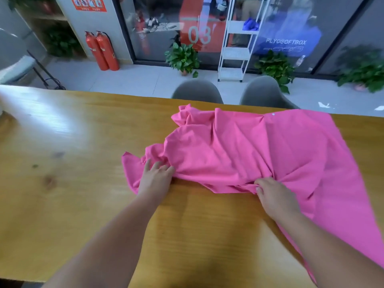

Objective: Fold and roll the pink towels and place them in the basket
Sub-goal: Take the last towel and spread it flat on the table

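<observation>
A large pink towel (pixel 239 150) lies crumpled and partly spread on the wooden table (pixel 72 183), reaching from the middle to the right edge. My left hand (pixel 156 176) rests on the towel's near left corner, fingers straight and spread on the cloth. My right hand (pixel 274 194) is at the near edge further right, with its thumb and fingers pinching a fold of the fabric. No basket is in view.
Two grey chairs (pixel 197 90) stand behind the table's far edge. A white object (pixel 3 104) shows at the far left edge of the table. Beyond are potted plants (pixel 182 57), a white shelf rack (pixel 239 44) and two red fire extinguishers (pixel 101 50).
</observation>
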Available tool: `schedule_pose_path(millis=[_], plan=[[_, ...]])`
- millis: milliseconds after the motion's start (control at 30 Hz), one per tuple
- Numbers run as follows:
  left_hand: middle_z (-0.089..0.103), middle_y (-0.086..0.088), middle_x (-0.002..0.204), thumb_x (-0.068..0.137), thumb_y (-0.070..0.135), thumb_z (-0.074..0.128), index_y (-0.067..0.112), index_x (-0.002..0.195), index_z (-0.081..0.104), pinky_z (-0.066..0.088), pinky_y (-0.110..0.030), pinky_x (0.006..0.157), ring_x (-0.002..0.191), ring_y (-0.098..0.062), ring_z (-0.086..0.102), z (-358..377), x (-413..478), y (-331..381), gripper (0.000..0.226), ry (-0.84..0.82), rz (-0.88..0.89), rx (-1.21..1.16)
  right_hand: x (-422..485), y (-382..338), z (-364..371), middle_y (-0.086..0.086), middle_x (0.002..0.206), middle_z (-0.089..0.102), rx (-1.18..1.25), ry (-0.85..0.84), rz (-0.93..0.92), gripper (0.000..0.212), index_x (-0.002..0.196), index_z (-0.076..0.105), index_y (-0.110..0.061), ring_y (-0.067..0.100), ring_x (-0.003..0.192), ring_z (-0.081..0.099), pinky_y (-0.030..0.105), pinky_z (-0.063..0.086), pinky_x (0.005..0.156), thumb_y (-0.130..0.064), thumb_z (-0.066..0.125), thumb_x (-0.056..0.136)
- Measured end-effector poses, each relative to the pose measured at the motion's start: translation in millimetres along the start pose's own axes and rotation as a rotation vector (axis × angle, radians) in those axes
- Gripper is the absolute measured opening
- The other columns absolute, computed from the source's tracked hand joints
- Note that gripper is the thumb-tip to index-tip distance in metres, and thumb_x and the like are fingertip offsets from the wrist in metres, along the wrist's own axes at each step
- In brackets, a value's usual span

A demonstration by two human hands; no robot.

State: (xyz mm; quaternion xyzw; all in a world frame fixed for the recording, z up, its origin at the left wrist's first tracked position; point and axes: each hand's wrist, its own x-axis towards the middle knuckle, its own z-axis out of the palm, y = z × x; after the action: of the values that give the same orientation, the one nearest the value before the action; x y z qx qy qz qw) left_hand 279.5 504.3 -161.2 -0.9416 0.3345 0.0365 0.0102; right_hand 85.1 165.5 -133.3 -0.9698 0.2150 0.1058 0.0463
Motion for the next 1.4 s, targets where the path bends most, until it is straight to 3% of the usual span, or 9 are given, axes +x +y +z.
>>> schedule_pose_path(millis=[133, 233, 333, 467, 567, 700, 800, 1000, 1400], plan=[[0.075, 0.001, 0.089, 0.075, 0.040, 0.086, 0.020, 0.106, 0.069, 0.042, -0.050, 0.108, 0.097, -0.032, 0.066, -48.1, 51.0, -30.5, 0.041, 0.125, 0.034, 0.069, 21.7, 23.5, -34.3, 0.004, 0.101, 0.074, 0.230, 0.083, 0.109, 0.017, 0.094, 0.062, -0.030, 0.034, 0.091, 0.066, 0.040, 0.045, 0.069, -0.036, 0.046, 0.096], [0.072, -0.005, 0.098, 0.088, 0.015, 0.067, 0.018, 0.110, 0.070, 0.041, -0.049, 0.103, 0.101, -0.035, 0.061, -88.5, 98.0, -40.0, 0.022, 0.261, -0.031, 0.174, 39.4, 37.4, -53.7, 0.014, 0.113, 0.074, 0.265, 0.122, 0.226, 0.029, 0.113, 0.071, -0.025, 0.040, 0.103, 0.067, 0.045, 0.051, 0.082, -0.033, 0.046, 0.101], [0.060, -0.013, 0.108, 0.086, 0.005, 0.063, 0.015, 0.118, 0.065, 0.043, -0.049, 0.088, 0.100, -0.036, 0.054, -110.0, 123.2, -20.4, 0.034, 0.345, -0.090, 0.239, 49.3, 40.6, -55.1, 0.018, 0.124, 0.067, 0.267, 0.145, 0.327, 0.031, 0.129, 0.067, -0.022, 0.041, 0.112, 0.062, 0.047, 0.052, 0.093, -0.028, 0.052, 0.103], [0.058, -0.014, 0.110, 0.082, 0.009, 0.067, 0.016, 0.125, 0.063, 0.047, -0.050, 0.083, 0.097, -0.035, 0.057, -67.4, 102.5, 50.2, 0.044, 0.341, 0.264, 0.177, 32.5, 25.6, -38.6, 0.013, 0.135, 0.054, 0.184, 0.130, 0.333, 0.045, 0.145, 0.055, -0.026, 0.038, 0.121, 0.053, 0.049, 0.052, 0.095, -0.033, 0.060, 0.101], [0.064, -0.010, 0.113, 0.088, 0.021, 0.052, 0.019, 0.124, 0.066, 0.048, -0.048, 0.087, 0.098, -0.035, 0.062, -11.8, 51.9, 109.9, 0.038, 0.101, 0.570, 0.022, 9.6, 16.0, -19.8, 0.008, 0.141, 0.049, 0.110, 0.122, 0.239, 0.058, 0.154, 0.043, -0.028, 0.034, 0.123, 0.053, 0.050, 0.055, 0.091, -0.041, 0.058, 0.100], [0.023, -0.014, 0.171, 0.107, 0.045, 0.043, 0.023, 0.160, 0.033, 0.027, -0.055, 0.125, 0.156, -0.039, 0.022, 21.0, 6.4, 150.8, 0.058, -0.285, 0.409, -0.037, -13.2, 20.6, 0.7, 0.013, 0.155, 0.039, 0.058, 0.087, 0.244, 0.082, 0.166, 0.015, -0.027, 0.037, 0.131, 0.051, 0.052, 0.053, 0.099, -0.051, 0.057, 0.100], [0.004, -0.008, 0.177, 0.109, 0.054, 0.030, 0.024, 0.166, 0.016, 0.013, -0.057, 0.129, 0.162, -0.035, 0.002, 29.9, -8.9, 147.3, 0.066, -0.277, 0.382, -0.033, -29.9, 27.5, 9.2, 0.015, 0.162, 0.032, 0.049, 0.077, 0.277, 0.093, 0.167, 0.005, -0.026, 0.039, 0.142, 0.042, 0.055, 0.048, 0.110, -0.060, 0.057, 0.097], [0.042, -0.006, 0.166, 0.104, 0.058, 0.038, 0.017, 0.157, 0.048, 0.027, -0.053, 0.126, 0.157, -0.034, 0.031, 47.0, -45.4, 103.5, 0.067, -0.142, 0.421, -0.024, -72.8, 27.3, 28.5, 0.017, 0.170, 0.010, 0.036, 0.018, 0.327, 0.116, 0.165, -0.011, -0.031, 0.040, 0.153, 0.024, 0.058, 0.037, 0.117, -0.074, 0.062, 0.087], [0.060, -0.002, 0.145, 0.104, 0.049, 0.036, 0.017, 0.147, 0.058, 0.027, -0.048, 0.125, 0.144, -0.031, 0.047, 54.1, -193.0, 81.8, 0.058, -0.050, 0.109, 0.001, -160.6, 28.2, 64.4, 0.019, 0.172, 0.000, -0.004, 0.021, 0.235, 0.121, 0.165, -0.014, -0.030, 0.042, 0.157, 0.015, 0.063, 0.028, 0.122, -0.076, 0.064, 0.085]])
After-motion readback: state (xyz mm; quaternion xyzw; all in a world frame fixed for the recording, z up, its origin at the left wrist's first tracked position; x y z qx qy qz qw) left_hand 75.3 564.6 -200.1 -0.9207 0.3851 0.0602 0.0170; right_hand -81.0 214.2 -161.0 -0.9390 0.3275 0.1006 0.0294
